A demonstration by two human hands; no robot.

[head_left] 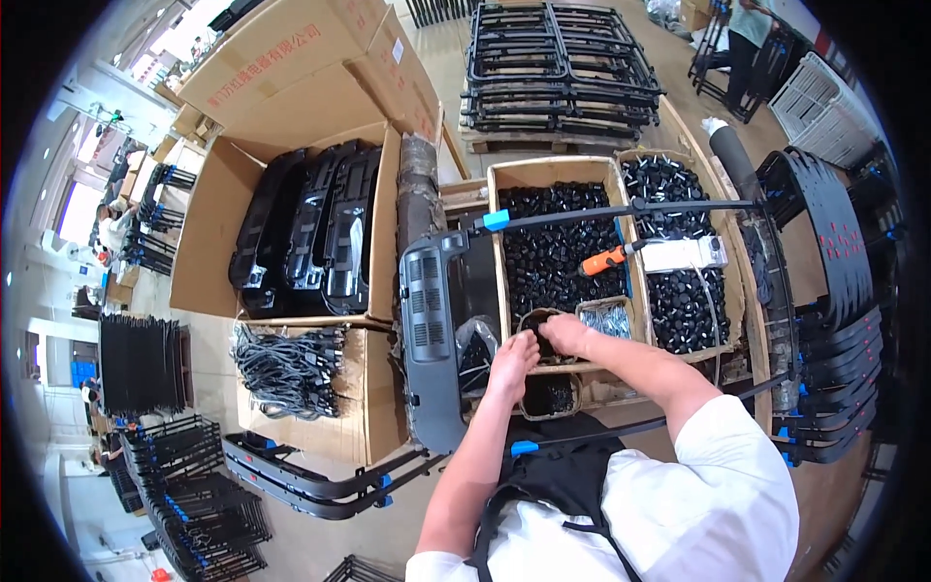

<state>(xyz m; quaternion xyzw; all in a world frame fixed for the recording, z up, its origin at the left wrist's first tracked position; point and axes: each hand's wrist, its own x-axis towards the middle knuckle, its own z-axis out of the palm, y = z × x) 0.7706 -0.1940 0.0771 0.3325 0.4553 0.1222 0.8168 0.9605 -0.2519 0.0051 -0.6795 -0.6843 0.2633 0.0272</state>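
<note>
My left hand and my right hand reach together into a small round basket of small black parts, at the near edge of a wooden box full of black parts. Fingers of both hands curl down into the basket; what they pinch is hidden. A dark grey plastic panel lies just left of my left hand. A second small basket with black parts sits below my hands.
An orange-handled screwdriver and a white power strip lie on the parts boxes. Screws fill a small tray. Cardboard boxes hold black panels and cables. Black metal frames are stacked behind. A person stands far right.
</note>
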